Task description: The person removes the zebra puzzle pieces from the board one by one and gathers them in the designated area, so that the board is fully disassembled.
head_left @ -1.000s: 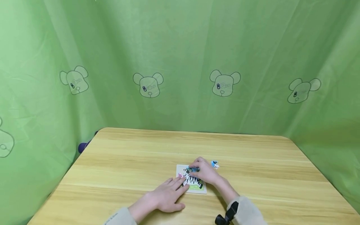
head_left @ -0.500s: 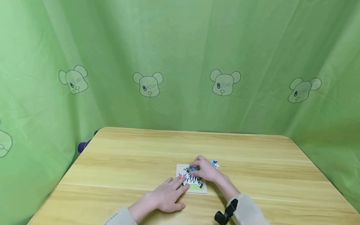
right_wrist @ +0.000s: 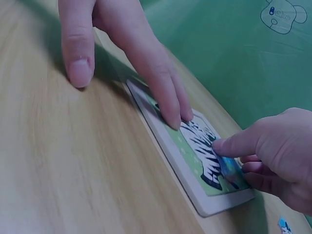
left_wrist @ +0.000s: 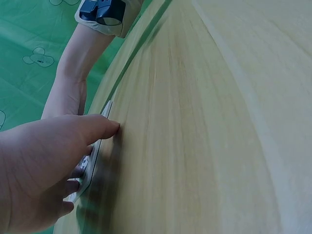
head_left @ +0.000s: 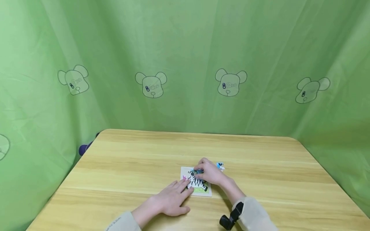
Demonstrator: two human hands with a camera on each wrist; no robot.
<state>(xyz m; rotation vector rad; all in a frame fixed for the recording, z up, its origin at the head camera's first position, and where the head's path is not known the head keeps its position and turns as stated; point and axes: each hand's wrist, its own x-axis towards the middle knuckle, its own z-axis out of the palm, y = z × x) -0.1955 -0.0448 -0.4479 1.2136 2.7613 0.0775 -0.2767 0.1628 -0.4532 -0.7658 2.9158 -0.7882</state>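
Pinching a blue piece [right_wrist: 228, 167] at the puzzle board [right_wrist: 207, 207]

Near the middle of the tabletop's [head_left: 130, 157] near half lies the pale-rimmed puzzle board. The right hand [head_left: 212, 173] reaches over the board's right side, thumb and fingers bent around the blue piece, which is within the rim toward the far side; the fingers hide whether it lies flat. The left hand [head_left: 173, 199] comes in from the board's near left, fingers spread and fairly straight, holding nothing; its fingertips rest on the board and its thumb is down at the tabletop, outside the near edge.

The blue piece looks thin, stiff and light, probably wood or thick card, with a smooth printed face that may slide under a flat fingertip. Its edges look the better hold, thumb on one and fingers opposite. Any narrow tabs would likely be the fragile spots.

The puzzle board seems to serve as a shallow tray, though its depth cannot be told. Within its rim are a black-and-white zebra [right_wrist: 200, 146], green ground [head_left: 200, 191] on the near side and a pink shape [head_left: 184, 177] toward the left. A loose piece [head_left: 220, 166] lies outside, just beyond the board's far right corner, not touching it.
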